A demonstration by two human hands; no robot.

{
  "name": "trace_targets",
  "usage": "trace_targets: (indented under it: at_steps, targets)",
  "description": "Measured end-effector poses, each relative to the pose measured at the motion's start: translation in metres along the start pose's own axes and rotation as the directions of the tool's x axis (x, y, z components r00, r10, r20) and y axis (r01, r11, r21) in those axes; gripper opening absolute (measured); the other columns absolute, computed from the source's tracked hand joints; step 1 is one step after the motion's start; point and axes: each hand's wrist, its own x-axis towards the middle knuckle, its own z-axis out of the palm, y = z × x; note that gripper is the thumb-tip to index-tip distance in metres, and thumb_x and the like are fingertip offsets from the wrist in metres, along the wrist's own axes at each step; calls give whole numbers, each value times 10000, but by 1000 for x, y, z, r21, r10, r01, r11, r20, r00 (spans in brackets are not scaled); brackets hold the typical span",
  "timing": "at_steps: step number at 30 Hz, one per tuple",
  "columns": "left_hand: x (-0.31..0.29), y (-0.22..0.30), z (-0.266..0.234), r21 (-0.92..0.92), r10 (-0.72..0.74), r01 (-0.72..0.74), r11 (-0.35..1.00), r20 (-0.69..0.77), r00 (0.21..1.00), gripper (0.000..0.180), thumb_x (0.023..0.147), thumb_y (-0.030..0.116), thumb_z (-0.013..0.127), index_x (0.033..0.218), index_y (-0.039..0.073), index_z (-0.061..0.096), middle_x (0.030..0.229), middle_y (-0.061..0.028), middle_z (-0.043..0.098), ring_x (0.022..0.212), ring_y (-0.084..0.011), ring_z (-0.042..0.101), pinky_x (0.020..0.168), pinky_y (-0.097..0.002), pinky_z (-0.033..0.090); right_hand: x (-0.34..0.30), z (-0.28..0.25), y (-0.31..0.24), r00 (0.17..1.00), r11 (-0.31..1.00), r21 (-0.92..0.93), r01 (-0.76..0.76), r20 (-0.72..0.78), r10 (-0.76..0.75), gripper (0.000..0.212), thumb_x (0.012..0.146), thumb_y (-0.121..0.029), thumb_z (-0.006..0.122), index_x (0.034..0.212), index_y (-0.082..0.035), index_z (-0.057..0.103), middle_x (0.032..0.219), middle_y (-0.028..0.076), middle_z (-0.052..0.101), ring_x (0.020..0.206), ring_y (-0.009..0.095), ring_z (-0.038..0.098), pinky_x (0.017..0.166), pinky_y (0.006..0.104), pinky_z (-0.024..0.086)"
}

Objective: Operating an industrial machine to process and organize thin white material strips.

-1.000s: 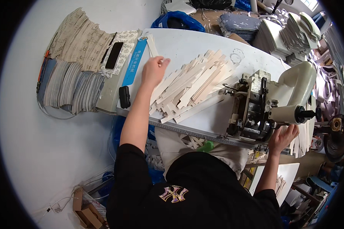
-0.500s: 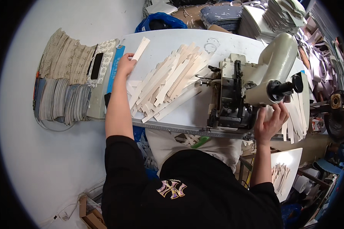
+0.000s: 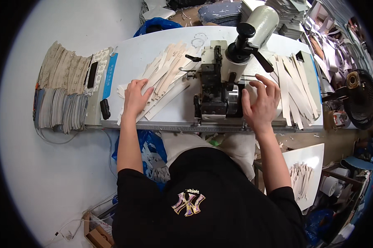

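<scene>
My left hand (image 3: 136,98) rests at the left edge of a loose pile of pale cream strips (image 3: 170,70) on the white table, its thumb spread from the fingers. No strip is plainly gripped in it. A sewing machine (image 3: 213,103) with a dark working head and a pale, rounded arm stands right of the pile. Beside its round metal end, my right hand (image 3: 261,101) hovers with curved fingers apart, holding nothing visible. More long cream strips (image 3: 296,89) lie fanned out to the right of that hand.
Stacks of patterned and grey pieces (image 3: 66,91) stand at the left, beside a dark phone (image 3: 92,75). A metal ruler edge (image 3: 166,127) runs along the table front. A black fan (image 3: 359,99) stands at right. Below it, a white board (image 3: 314,165) bears more strips.
My left hand has come nearer from the table's far left, where it held a cream strip, to the pile. My right hand has opened away from the machine's end. The view has shifted.
</scene>
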Motion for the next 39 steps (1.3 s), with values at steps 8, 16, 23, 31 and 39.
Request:
trace_targets:
  at_steps: [8, 16, 23, 31, 39]
  targets:
    - [28, 13, 7, -95, -74, 85, 992, 109, 991, 326, 993, 214, 738, 1261, 31, 768, 1189, -173, 742, 1105, -338, 711, 972, -393, 555, -4, 4, 1, 998, 1000, 9, -2, -57, 3, 235, 939, -236, 749, 1122, -96, 704, 1344, 47, 650, 1285, 308, 542, 1126, 453, 425]
    - [15, 48, -31, -425, -46, 5, 905, -86, 995, 307, 1054, 175, 656, 1318, 25, 699, 1201, -149, 744, 1051, -288, 718, 943, -372, 549, -4, 6, -3, 995, 1000, 9, -13, -98, 14, 198, 964, -217, 731, 1120, -95, 718, 1348, 69, 661, 1278, 312, 551, 1124, 444, 426]
    - [-14, 138, -49, -532, 376, -295, 794, 48, 925, 341, 1026, 238, 727, 1328, 86, 681, 1166, -126, 701, 1007, -322, 719, 901, -417, 573, -3, 5, -3, 999, 999, -33, -10, -43, 8, 177, 997, -220, 704, 1108, -84, 724, 1331, 73, 670, 1271, 312, 552, 1121, 440, 419]
    - [2, 151, -28, -388, 559, -499, 775, 52, 828, 382, 905, 250, 859, 1240, 92, 766, 1063, -78, 668, 871, -254, 677, 801, -400, 575, -5, 5, -3, 1000, 999, -34, -7, -25, 6, 167, 1009, -215, 695, 1101, -81, 729, 1320, 74, 675, 1263, 313, 553, 1115, 437, 416]
    - [10, 170, -12, -396, 553, -509, 764, -2, 833, 341, 882, 226, 875, 1182, 78, 807, 1065, -67, 687, 842, -241, 686, 757, -379, 574, 0, 0, -3, 999, 999, 48, 6, 53, -9, 165, 1001, -214, 701, 1091, -79, 732, 1299, 77, 687, 1248, 316, 561, 1110, 438, 415]
